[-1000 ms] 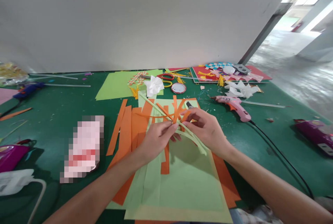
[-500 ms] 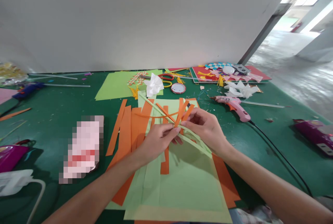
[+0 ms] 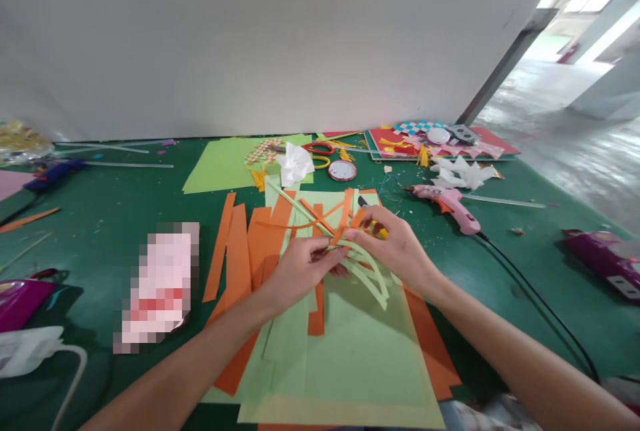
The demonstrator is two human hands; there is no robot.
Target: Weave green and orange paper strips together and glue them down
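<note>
Crossed orange strips [image 3: 343,219] and pale green strips [image 3: 376,276] meet between my two hands, above light green sheets [image 3: 360,357]. My left hand [image 3: 309,264] is closed on the crossing of the strips, its thumb on top. My right hand [image 3: 387,236] pinches the strips' right side between thumb and fingers. The green strips' free ends curve down below my right hand. Part of a dark and yellow tool [image 3: 381,231] shows behind the right fingers. Wide orange strips [image 3: 237,257] lie to the left of the sheets.
A pink glue gun [image 3: 457,207] with a black cord lies at the right. Scissors [image 3: 321,149], crumpled tissue [image 3: 296,164] and a round lid [image 3: 343,170] lie beyond my hands. At the left are a blurred-out pink object [image 3: 163,284] and a white plug [image 3: 30,351].
The green strips' free ends have swung down and left, curving more. My right hand has shifted slightly, uncovering yellow behind its fingers. The orange strips at the crossing have turned a little.
</note>
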